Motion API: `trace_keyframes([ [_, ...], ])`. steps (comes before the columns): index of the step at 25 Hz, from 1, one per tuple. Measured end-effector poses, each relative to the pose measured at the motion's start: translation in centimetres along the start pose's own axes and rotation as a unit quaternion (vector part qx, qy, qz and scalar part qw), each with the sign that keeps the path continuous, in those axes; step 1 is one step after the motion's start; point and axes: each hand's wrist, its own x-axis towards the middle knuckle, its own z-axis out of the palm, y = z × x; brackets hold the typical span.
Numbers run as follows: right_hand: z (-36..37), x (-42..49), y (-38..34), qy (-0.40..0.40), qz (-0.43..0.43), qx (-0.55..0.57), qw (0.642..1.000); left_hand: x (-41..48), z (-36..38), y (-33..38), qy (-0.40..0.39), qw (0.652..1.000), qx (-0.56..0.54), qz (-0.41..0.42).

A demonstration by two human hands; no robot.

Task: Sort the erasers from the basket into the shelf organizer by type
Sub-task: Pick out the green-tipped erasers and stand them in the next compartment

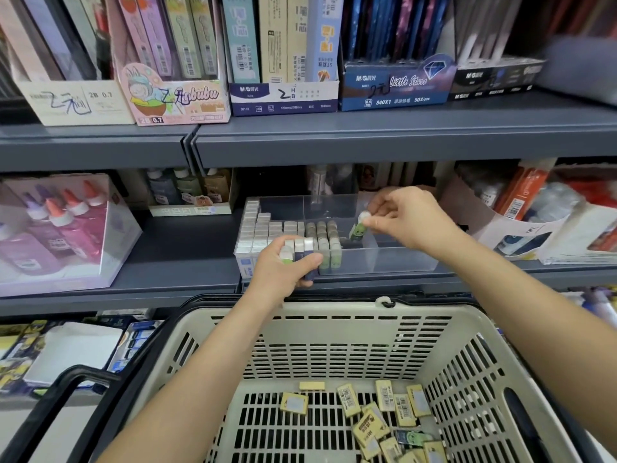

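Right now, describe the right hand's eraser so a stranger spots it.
On the middle shelf sits a clear organizer. Over its right part, the right hand pinches one green-sleeved eraser. Unlike the packed rows beside it, it is held tilted and alone.

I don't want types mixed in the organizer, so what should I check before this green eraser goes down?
1. Grip: the right hand pinches the green eraser: ok.
2. Place: it hangs over the organizer, beside the green rows: ok.
3. Free space next to those rows: ok.
4. Upright like its neighbours: not ok, tilted.
5. The left hand with its bundle of erasers is out of the way: ok.
6. Print matches the rows: cannot tell, blurred.
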Motion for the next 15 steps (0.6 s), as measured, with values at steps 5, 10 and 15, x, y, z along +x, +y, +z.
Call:
trace_keyframes([
  [5, 3.2, 0.8, 0.8, -0.059, 0.021, -0.075, 0.995, 0.1, -0.2, -0.6, 0.01, 1.0, 0.006, -0.004],
  [10, 4.6, 1.1, 1.4, -0.092, 0.011, -0.105, 0.99, 0.3, -0.3, -0.7, 0.005, 1.0, 0.0, -0.014],
  [15, 4.7, 0.9, 1.4, -0.116, -0.037, -0.155, 0.98, 0.4, -0.2, -0.6, -0.001, 1.0, 0.002, -0.019],
])
